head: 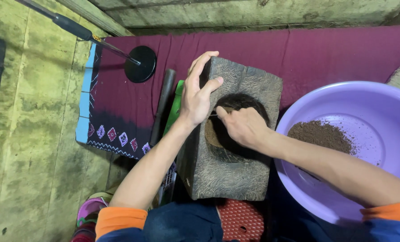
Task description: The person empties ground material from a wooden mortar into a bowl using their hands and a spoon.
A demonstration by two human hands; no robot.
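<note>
A heavy wooden mortar block (235,134) fills the centre of the frame, a rough, fibrous, grey-brown rectangle with a round hollow (233,127) cut into its top. The left hand (197,92) rests on the block's upper left edge, fingers spread and curled over the rim, thumb pressed against the top face; it grips the wood itself. The right hand (242,125) sits directly over the hollow, fingers bunched and turned down into it, pinching something thin and dark that is too hidden to name. Brown powder (211,134) shows inside the hollow just left of that hand.

At the right of the frame, just beside the block, a smooth lilac plastic basin (379,107) holds a mound of coarse brown grounds (321,134). Behind everything lies a maroon cloth (307,54), with a patterned dark border and blue edge at the left. A round black disc (140,63) on a thin rod sits on it at upper left, and a dark stick (162,105) and a green strip (175,110) lie alongside the block's left side. A red perforated stool (241,220) shows at the bottom centre.
</note>
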